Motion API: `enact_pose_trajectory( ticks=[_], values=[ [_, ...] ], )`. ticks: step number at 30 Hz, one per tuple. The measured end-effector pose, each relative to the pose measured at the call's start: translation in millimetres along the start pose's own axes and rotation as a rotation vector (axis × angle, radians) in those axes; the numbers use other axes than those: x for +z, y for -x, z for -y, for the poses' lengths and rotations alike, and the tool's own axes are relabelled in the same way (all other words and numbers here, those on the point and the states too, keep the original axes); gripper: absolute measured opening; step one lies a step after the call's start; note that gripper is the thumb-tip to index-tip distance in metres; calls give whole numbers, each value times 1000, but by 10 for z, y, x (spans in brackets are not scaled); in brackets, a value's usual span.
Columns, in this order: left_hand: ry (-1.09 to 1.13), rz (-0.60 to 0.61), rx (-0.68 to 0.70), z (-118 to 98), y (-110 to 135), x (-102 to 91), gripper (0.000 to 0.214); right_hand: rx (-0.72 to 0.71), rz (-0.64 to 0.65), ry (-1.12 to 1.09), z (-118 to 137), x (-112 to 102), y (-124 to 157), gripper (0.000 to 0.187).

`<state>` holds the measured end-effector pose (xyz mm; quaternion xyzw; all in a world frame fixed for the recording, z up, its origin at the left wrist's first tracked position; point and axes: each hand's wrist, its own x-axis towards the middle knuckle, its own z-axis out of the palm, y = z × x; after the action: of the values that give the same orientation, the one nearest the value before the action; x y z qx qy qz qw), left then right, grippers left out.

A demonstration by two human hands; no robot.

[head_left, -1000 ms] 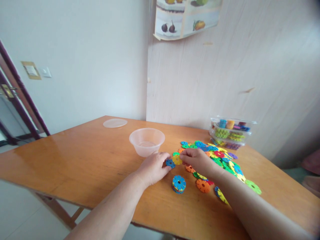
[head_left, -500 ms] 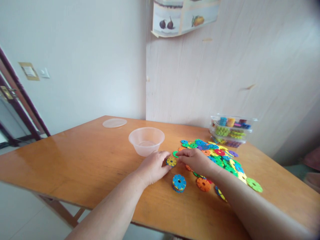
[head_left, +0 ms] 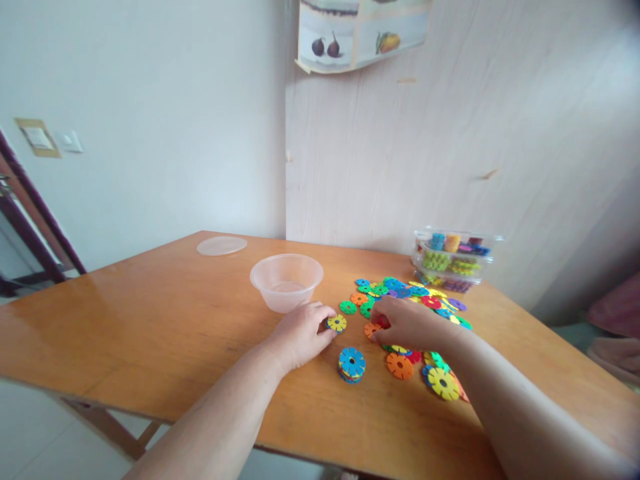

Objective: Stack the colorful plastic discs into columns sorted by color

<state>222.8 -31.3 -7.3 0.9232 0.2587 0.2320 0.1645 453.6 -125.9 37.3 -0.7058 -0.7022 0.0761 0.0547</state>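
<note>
My left hand [head_left: 301, 339] rests on the table with thumb and fingers closed on the edge of a small stack of notched plastic discs [head_left: 337, 323], yellow on top with blue below. Over the loose pile of coloured discs [head_left: 400, 288] reaches my right hand [head_left: 410, 323], thumb and fingers apart. Its thumb is by an orange disc [head_left: 371, 331], and a red disc [head_left: 383, 321] shows between thumb and fingers. Part of the pile is hidden under this hand and forearm. Nearer me stands another disc stack [head_left: 352, 363], blue on top.
A translucent plastic bowl [head_left: 287, 283] sits just beyond my left hand. Its round lid [head_left: 222, 246] lies flat farther back on the left. Clear boxes [head_left: 454, 260] of coloured pieces are stacked at the back right. The wooden table [head_left: 125, 320] meets the wall behind.
My right hand has moved away from the yellow-topped stack, rightward over the pile. My left hand stays on the stack. The view has turned slightly to the right.
</note>
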Motion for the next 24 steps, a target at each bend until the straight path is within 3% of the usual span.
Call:
enact_pose_trajectory(
  ticks=[6,11,14,17,21,24],
  values=[
    [-1,1,-2,-7,-8,-7,21,-68,-58,-172,-9,74,-77,17],
    [-3,-12,29,4,-6,-2,17,23,-138,-605,129,161,-149,7],
    [7,-32,29,-1,1,8,20,93,-126,-888,250,259,-194,8],
    [41,-55,8,-18,11,15,26,95,-77,-1035,327,359,-245,7],
    [61,-54,-2,-21,10,17,22,152,-110,-953,264,314,-266,13],
    [53,-36,22,0,-2,18,17,163,-256,-607,64,112,-188,12]
  ],
)
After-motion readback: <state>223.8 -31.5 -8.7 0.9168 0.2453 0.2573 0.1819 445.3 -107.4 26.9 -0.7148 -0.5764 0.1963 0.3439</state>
